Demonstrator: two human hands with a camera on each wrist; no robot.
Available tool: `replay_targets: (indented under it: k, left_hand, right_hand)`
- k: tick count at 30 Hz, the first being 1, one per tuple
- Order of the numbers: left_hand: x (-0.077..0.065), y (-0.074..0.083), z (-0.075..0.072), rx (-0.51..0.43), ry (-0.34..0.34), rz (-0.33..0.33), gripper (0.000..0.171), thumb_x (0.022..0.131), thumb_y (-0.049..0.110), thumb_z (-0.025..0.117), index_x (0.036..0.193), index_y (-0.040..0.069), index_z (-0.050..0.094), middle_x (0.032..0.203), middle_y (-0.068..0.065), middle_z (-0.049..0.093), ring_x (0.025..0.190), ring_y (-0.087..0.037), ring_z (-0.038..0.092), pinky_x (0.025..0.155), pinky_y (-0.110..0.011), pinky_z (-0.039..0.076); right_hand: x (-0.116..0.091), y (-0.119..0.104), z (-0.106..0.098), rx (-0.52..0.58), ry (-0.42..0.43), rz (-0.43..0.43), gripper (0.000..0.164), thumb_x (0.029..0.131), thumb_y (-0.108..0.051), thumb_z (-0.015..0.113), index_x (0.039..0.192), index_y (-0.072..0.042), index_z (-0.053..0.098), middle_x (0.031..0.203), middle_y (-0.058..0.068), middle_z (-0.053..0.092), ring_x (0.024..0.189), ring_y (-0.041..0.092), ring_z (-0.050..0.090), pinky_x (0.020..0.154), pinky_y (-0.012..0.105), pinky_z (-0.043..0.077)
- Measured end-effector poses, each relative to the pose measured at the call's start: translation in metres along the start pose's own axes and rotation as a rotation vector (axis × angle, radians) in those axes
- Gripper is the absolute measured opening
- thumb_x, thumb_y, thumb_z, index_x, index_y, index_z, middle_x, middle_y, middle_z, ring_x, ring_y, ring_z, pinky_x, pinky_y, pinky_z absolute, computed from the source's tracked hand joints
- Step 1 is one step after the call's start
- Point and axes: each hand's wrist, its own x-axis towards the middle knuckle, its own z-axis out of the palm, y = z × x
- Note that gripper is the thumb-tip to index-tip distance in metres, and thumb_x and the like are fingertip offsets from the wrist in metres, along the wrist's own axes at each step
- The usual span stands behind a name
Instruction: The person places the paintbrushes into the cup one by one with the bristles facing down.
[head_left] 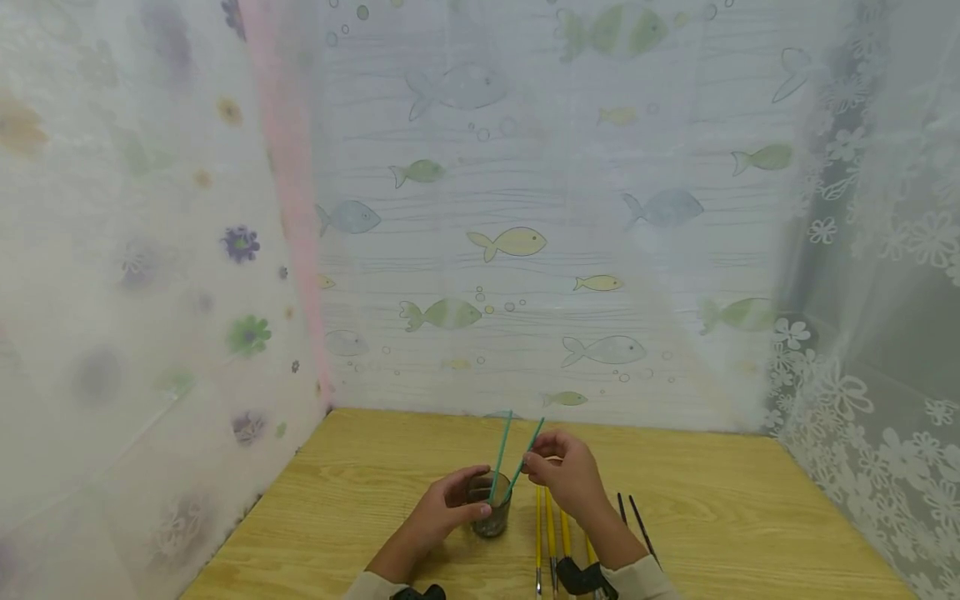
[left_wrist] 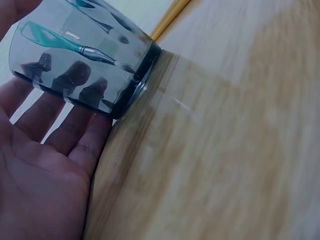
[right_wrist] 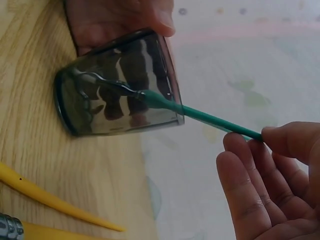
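A dark, see-through drinking glass (head_left: 492, 525) stands on the wooden table, and my left hand (head_left: 441, 510) grips it around the side. Through its wall in the left wrist view, a green paintbrush (left_wrist: 52, 38) shows, bristles down near the base. Two green handles rise out of the rim. My right hand (head_left: 576, 479) pinches the right-hand green paintbrush (right_wrist: 210, 119) near the top of its handle, between thumb and fingertips. Its bristle end is inside the glass. The other green paintbrush (head_left: 502, 450) leans in the glass, untouched by the right hand.
Several yellow-handled paintbrushes (head_left: 551, 529) lie side by side on the table (head_left: 300, 533), partly under my right forearm. Two dark brushes (head_left: 641, 523) lie to their right. Behind the table hangs a fish-print curtain (head_left: 517, 333); patterned sheets flank both sides.
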Motion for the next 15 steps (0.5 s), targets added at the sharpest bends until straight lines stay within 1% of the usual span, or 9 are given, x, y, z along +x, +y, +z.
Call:
replay_targets:
  k: [3, 6, 11, 15]
  left_hand:
    - [0.0003, -0.0005, -0.0005, 0.026, -0.002, -0.013, 0.063, 0.104, 0.012, 0.063, 0.159, 0.003, 0.036, 0.154, -0.020, 0.051, 0.138, -0.035, 0.054, 0.102, -0.026, 0.053]
    - [0.0004, -0.0010, -0.0007, 0.034, -0.007, -0.019, 0.062, 0.103, 0.012, 0.063, 0.160, 0.004, 0.037, 0.151, -0.019, 0.054, 0.136, -0.032, 0.056, 0.100, -0.025, 0.053]
    - [0.0003, -0.0011, -0.0007, 0.002, -0.034, -0.007, 0.063, 0.104, 0.011, 0.061, 0.160, 0.003, 0.034, 0.150, -0.021, 0.055, 0.136, -0.034, 0.056, 0.100, -0.027, 0.054]
    - [0.0002, 0.0000, -0.0006, 0.004, -0.038, -0.010, 0.063, 0.104, 0.012, 0.061, 0.161, 0.003, 0.034, 0.150, -0.021, 0.055, 0.136, -0.031, 0.057, 0.101, -0.027, 0.053]
  right_hand:
    - [0.0004, 0.0026, 0.0020, -0.006, -0.007, 0.008, 0.026, 0.098, -0.009, 0.072, 0.117, 0.004, 0.062, 0.104, 0.017, 0.070, 0.090, 0.031, 0.076, 0.076, 0.037, 0.064]
    - [0.0010, 0.0048, 0.0023, -0.020, -0.026, 0.011, 0.025, 0.098, -0.010, 0.071, 0.118, 0.004, 0.064, 0.104, 0.016, 0.072, 0.090, 0.028, 0.076, 0.077, 0.038, 0.064]
    - [0.0000, 0.0049, 0.0022, -0.047, -0.051, 0.009, 0.026, 0.100, -0.014, 0.070, 0.119, 0.003, 0.067, 0.105, 0.016, 0.075, 0.093, 0.028, 0.077, 0.080, 0.042, 0.063]
    - [0.0001, 0.0055, 0.0032, -0.045, -0.052, 0.017, 0.029, 0.099, -0.015, 0.071, 0.120, 0.004, 0.067, 0.109, 0.020, 0.075, 0.093, 0.028, 0.077, 0.080, 0.042, 0.063]
